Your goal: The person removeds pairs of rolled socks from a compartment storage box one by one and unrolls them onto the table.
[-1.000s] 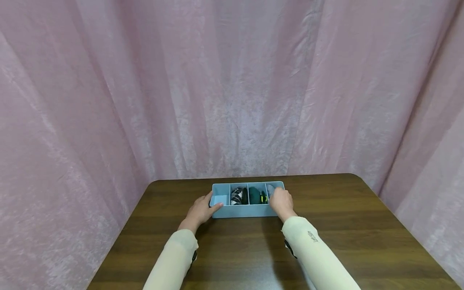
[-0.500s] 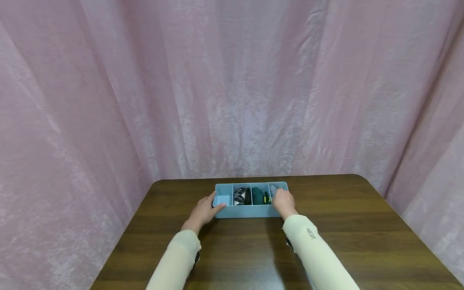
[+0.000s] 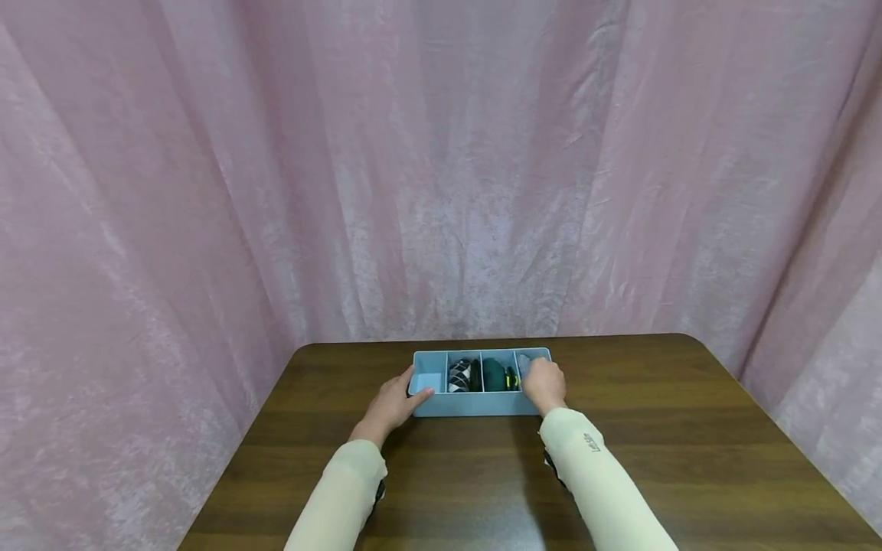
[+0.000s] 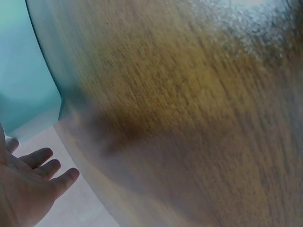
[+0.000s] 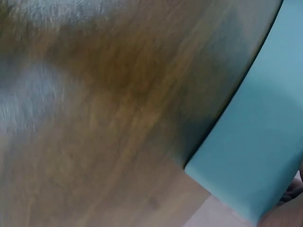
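Plainly set out in the head view: a long, pale-blue, plastic-looking box (image 3: 475,405) with four compartments, on a brown wood-grain table (image 3: 448,482), near its twelve o'clock edge. Inside, running from nine o'clock towards three: black-and-white checked cloth bundle (image 3: 459,376), dark-green cloth bundle (image 3: 493,375) beside a black-and-yellow bundle (image 3: 511,379), then a grey-blue cloth bundle (image 3: 524,364) in the end compartment. At the box's nine o'clock, left hand (image 3: 391,401) with fingers extended along the end and thumb at the near rim, apparently bracing, not gripping. At three o'clock, right hand (image 3: 544,381) dipped in by the grey-blue cloth bundle, fingertips hidden; cannot tell about any pinch. From the left wrist, box corner at ten o'clock, fingers loose and spread at eight. From the right wrist, box wall at three, only a sliver of hand at four; no help on grip. Could tilt or slide the box by pressing one end against so light a brace; could also unroll cloth by catching only its outer layer.
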